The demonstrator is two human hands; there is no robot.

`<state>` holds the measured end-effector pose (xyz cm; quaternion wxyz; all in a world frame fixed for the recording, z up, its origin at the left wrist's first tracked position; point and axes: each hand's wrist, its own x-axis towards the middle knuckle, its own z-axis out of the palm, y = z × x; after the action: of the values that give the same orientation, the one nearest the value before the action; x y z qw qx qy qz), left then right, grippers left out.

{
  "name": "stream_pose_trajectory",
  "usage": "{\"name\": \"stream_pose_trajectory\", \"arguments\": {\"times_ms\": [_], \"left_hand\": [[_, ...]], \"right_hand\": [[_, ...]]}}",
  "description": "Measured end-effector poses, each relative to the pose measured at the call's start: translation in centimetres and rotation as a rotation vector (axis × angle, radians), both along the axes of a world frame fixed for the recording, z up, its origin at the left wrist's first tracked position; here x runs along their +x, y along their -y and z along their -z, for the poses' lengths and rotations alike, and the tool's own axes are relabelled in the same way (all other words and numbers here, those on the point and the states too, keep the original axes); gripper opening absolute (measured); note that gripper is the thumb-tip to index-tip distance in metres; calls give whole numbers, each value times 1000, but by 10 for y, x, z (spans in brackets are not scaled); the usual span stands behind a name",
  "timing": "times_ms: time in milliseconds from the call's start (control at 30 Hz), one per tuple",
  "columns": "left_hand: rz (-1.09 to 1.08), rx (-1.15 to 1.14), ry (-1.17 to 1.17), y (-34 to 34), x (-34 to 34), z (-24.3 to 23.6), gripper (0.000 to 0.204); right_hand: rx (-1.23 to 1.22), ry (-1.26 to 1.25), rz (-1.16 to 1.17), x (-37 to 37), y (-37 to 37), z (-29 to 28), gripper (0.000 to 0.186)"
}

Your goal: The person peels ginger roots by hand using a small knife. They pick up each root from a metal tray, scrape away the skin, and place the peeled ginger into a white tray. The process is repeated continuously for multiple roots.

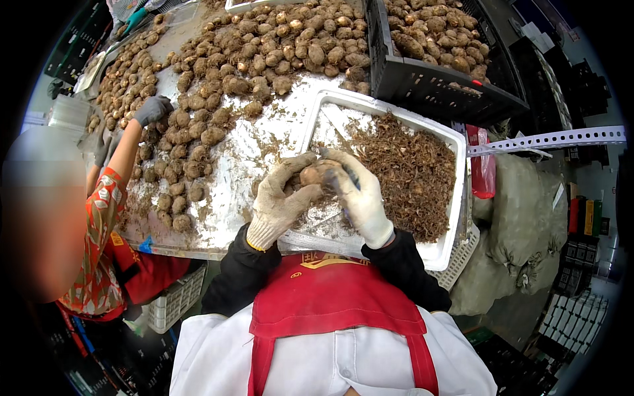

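My left hand (279, 201), in a cream knit glove, and my right hand (358, 198), in a pale glove with dark-stained fingers, are both closed around a round brown tuber (310, 175). They hold it over the left part of a white foam tray (457, 171), where loose brown fibrous peelings (406, 178) lie thickly on the right side. Many similar hairy tubers (264, 39) are spread on the pale, dirt-strewn table (251, 138), some in a group left of my hands.
A co-worker's gloved hand (153, 111) reaches among the tubers at left. A black crate (449, 92) full of tubers stands at back right. Beside the table are large sacks (515, 231), a red bag (482, 178) and a perforated metal bar (555, 140). A basket (173, 300) sits below left.
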<state>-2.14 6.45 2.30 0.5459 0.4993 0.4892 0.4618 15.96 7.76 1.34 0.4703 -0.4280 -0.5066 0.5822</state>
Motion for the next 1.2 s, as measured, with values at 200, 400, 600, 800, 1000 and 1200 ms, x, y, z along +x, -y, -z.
{"name": "stream_pose_trajectory", "arguments": {"times_ms": [200,400,600,800,1000,1200], "left_hand": [[-50,-67,306,8,2,17,30],[-5,303,-158,4,11,5,31],[-46,382,-294,3,13,6,13],[-110,139,-197,0,27,22,14],[-87,91,-336,-13,25,55,16],[151,-257,123,3,25,15,21]], "right_hand": [[-259,-514,12,6,16,6,48],[-245,-443,94,6,25,14,47],[-159,-159,227,3,28,11,30],[-191,-95,320,6,35,14,26],[-7,-281,373,10,44,9,57],[-150,-315,269,31,40,4,63]]}}
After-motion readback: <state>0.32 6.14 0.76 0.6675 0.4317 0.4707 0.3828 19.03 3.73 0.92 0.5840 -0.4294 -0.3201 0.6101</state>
